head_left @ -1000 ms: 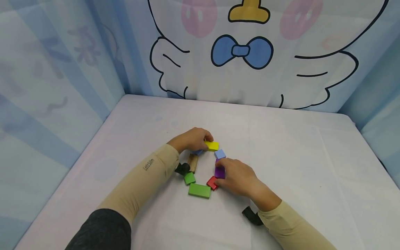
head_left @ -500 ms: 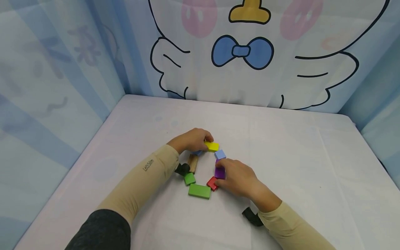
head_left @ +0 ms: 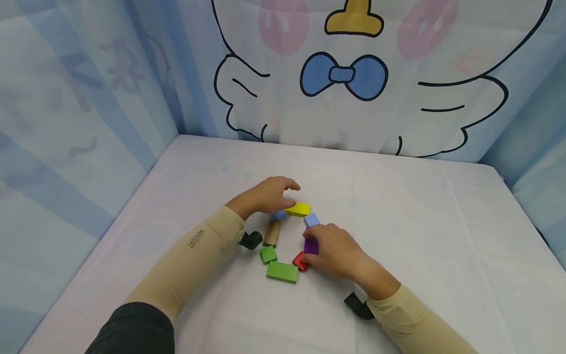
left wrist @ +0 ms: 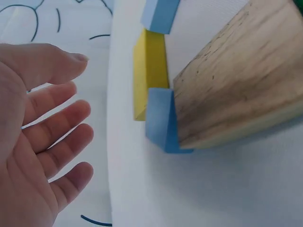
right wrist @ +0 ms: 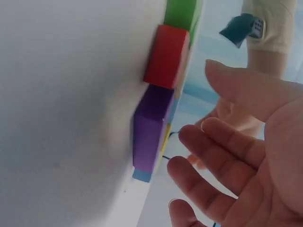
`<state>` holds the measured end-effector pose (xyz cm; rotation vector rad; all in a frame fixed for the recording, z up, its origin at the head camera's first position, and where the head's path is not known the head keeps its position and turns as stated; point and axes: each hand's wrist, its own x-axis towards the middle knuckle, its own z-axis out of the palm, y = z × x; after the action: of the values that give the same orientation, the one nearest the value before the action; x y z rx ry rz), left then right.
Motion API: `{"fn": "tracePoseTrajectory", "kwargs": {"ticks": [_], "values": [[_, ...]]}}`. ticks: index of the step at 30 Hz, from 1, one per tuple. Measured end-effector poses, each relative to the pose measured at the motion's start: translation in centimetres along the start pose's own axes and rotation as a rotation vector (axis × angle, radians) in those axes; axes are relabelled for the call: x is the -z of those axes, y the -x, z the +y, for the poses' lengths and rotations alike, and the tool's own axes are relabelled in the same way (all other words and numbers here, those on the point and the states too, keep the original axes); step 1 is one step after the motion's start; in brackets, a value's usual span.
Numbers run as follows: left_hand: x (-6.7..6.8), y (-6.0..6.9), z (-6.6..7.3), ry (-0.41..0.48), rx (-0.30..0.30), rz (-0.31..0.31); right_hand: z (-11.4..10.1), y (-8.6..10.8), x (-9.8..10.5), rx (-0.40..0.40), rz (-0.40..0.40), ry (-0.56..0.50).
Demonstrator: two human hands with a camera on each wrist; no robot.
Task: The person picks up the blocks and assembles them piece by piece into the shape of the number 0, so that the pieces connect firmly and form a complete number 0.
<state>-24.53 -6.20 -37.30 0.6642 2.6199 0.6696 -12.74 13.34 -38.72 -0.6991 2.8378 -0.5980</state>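
Note:
Coloured blocks and one plain wooden block form a ring on the white table. My left hand (head_left: 268, 194) is over the far side, beside the yellow block (head_left: 299, 210); its fingers are spread and hold nothing in the left wrist view. My right hand (head_left: 338, 251) hovers at the ring's right side, close to the purple block (right wrist: 152, 123) and the red block (right wrist: 166, 56). Its fingers are loosely bent and grip nothing in the right wrist view. Two blue blocks (head_left: 311, 220) flank the yellow one. The wooden block (left wrist: 236, 75) stands at the left.
A small green block (head_left: 268, 254) and a longer green block (head_left: 282, 272) make up the near side of the ring. Black wrist devices (head_left: 251, 240) sit on both wrists. A printed curtain (head_left: 345, 118) hangs behind the white table (head_left: 420, 236).
My left hand has let go of the yellow block and moved slightly up and left, its fingers opening. The right hand stays nearly where it was. The ring has not visibly changed.

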Motion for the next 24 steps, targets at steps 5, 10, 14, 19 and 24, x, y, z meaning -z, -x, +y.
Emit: {"fn": "tracePoseTrajectory", "kwargs": {"ticks": [5, 10, 14, 19, 24], "values": [[0.7, 1.4, 0.0, -0.003, 0.016, 0.062, 0.4, 0.3, 1.0, 0.025, 0.008, -0.001], [0.9, 3.1, 0.3, 0.002, 0.009, 0.104, 1.0, 0.6, 2.2, 0.04, 0.057, 0.075], [0.9, 4.5, 1.0, -0.028, 0.006, 0.165, 1.4, 0.8, 2.9, 0.024, 0.11, 0.131], [0.8, 6.1, 1.5, -0.12, 0.003, 0.253, 1.9, 1.0, 3.4, 0.004, 0.177, 0.194], [0.5, 7.1, 1.6, -0.22, 0.007, 0.315, 2.5, 1.2, 3.6, -0.054, 0.202, 0.248]]}}
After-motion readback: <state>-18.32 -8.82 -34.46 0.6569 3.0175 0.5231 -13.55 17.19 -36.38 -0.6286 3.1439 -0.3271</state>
